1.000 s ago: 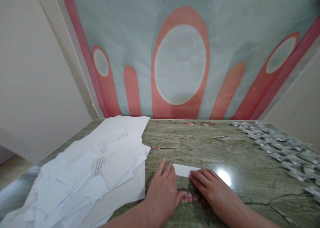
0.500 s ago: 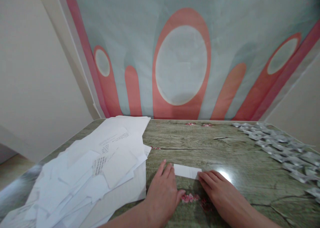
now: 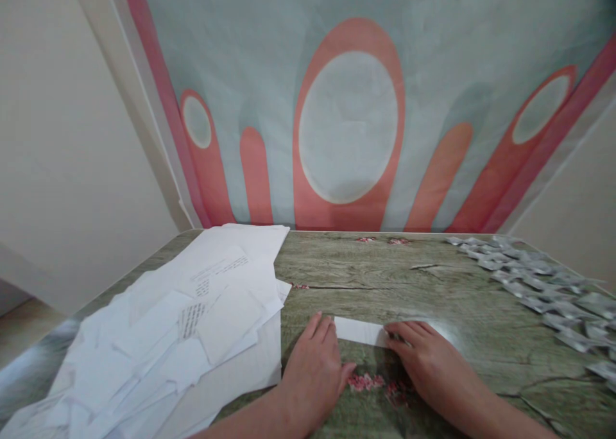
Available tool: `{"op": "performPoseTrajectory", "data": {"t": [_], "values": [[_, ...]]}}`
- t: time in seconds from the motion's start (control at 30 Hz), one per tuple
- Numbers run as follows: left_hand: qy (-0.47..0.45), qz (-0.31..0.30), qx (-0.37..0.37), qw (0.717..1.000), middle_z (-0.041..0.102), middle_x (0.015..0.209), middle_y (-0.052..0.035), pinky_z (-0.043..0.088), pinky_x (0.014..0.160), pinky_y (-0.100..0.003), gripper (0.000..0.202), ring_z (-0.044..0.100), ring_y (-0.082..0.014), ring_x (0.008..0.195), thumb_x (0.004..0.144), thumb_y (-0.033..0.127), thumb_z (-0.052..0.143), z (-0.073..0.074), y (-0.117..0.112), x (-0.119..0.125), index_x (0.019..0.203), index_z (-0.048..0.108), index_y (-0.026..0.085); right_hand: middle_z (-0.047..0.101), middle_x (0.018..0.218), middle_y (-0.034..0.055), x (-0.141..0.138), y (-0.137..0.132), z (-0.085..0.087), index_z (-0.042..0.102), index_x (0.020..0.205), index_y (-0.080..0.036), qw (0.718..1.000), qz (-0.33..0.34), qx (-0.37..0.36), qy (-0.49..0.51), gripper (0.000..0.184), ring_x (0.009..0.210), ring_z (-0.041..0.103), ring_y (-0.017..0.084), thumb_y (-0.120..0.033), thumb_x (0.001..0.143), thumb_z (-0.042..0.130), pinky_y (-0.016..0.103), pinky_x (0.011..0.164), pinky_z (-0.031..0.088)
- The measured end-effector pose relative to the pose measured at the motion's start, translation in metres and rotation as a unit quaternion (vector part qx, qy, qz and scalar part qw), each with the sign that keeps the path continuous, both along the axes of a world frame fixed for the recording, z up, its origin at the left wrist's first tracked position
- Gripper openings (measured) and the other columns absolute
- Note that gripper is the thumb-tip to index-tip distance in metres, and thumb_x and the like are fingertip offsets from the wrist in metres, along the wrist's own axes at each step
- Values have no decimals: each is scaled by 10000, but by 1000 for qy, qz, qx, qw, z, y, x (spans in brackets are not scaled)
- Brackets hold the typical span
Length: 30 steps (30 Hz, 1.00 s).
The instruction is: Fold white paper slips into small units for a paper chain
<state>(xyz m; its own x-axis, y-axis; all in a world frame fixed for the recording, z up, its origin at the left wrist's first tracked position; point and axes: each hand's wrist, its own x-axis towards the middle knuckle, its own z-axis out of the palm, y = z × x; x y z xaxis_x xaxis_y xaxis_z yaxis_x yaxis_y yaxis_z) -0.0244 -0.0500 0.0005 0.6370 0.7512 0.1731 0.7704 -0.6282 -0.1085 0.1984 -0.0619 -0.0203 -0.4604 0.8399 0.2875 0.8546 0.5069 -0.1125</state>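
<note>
A small white strip of folded paper point(image 3: 360, 331) lies on the wood-grain tabletop in front of me. My left hand point(image 3: 316, 362) rests flat at its left end, fingertips touching the paper's edge and thumb spread apart. At the opposite end, my right hand point(image 3: 422, 352) has its fingers bent and pinched on the strip's right edge, covering that corner. The right thumb is mostly hidden under the fingers.
On the left, a large heap of loose white papers point(image 3: 231, 317) spreads beside my left arm, some with print. Several rows of folded silvery-grey paper pieces point(image 3: 539, 278) line the right side of the table point(image 3: 346, 266). A wall with a coral pattern point(image 3: 283, 73) rises behind.
My right hand has shifted slightly right and its fingers have curled more at the strip's right end. My left hand and the strip have stayed almost still.
</note>
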Motion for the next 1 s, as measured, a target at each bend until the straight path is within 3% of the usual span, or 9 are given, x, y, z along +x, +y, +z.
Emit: {"op": "performPoseTrajectory", "data": {"t": [0.2,0.5,0.67,0.87,1.0], "values": [[-36,-2,-8,999,621,1127,-154,309,1060,-411,439,503,-272,1140,855,422,525,-1,2,-3,1071,639,56,562,1136,96,5,15,-2,547,1164,-184,988,-11,-89,125,348,1014,532,229,-196,816,548,374,883,436],[-45,-12,-69,997,644,977,-83,334,1024,-406,225,549,-230,1010,806,298,619,16,10,-7,947,652,126,563,915,36,-6,32,7,580,1076,-204,961,-33,-201,185,397,866,550,207,-169,685,640,333,769,445],[-27,-28,-88,995,632,947,-58,406,929,-409,152,560,-232,954,799,234,629,23,15,-1,929,626,156,532,971,39,-12,31,8,572,1069,-191,949,-30,-209,234,424,829,546,178,-106,656,609,295,738,450],[-33,-9,-94,995,607,1060,-71,478,768,-386,477,587,-240,885,828,172,569,24,20,17,1277,406,167,548,937,29,-18,23,13,558,1042,-199,946,-7,-200,254,367,809,548,164,-67,700,535,281,725,444],[-64,-21,-112,991,610,1042,-32,462,783,-355,346,583,-218,896,855,197,542,17,22,20,1192,467,225,550,902,23,-21,18,12,537,993,-200,951,-3,-176,255,319,785,544,163,-58,707,523,280,700,434]]}}
